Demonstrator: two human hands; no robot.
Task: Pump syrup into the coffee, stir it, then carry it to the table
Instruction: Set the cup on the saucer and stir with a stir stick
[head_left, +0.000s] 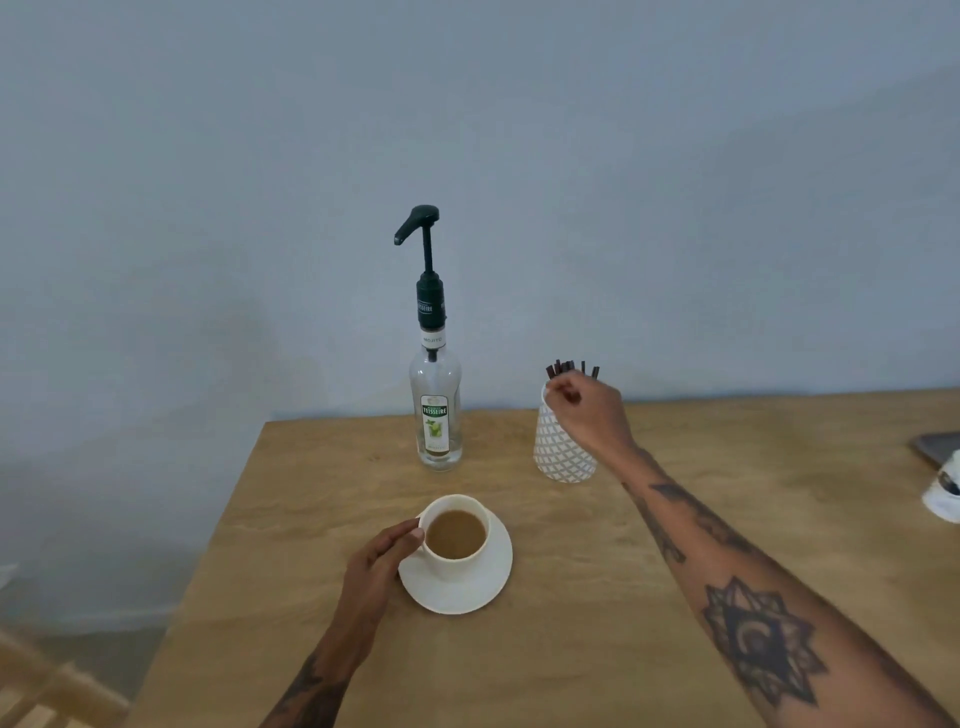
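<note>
At the right edge of the wooden table (675, 649) a white object (943, 493) and a dark flat thing behind it are cut off, and I cannot tell what either is. The right hand (587, 410) covers the rim of the patterned holder (563, 452), so where its fingertips end is blurred; the fingers look drawn together at the tops of the dark stir sticks (569, 368), but I cannot tell whether they have actually pinched one.

The cup (457, 540) is white, full of milky light-brown coffee, and sits on a white saucer (467, 587) toward the near left part of the table. The left hand (379, 561) rests against the cup's left side, fingers curled loosely round its wall and the thumb touching the rim.

Behind the cup, near the wall, stands the syrup bottle (436, 415), clear glass with a green and white label and a tall dark pump (423, 249), its spout pointing left. The glass looks nearly empty. The holder stands to the bottle's right, well apart from it, with the sticks poking up from it in a bunch.
</note>
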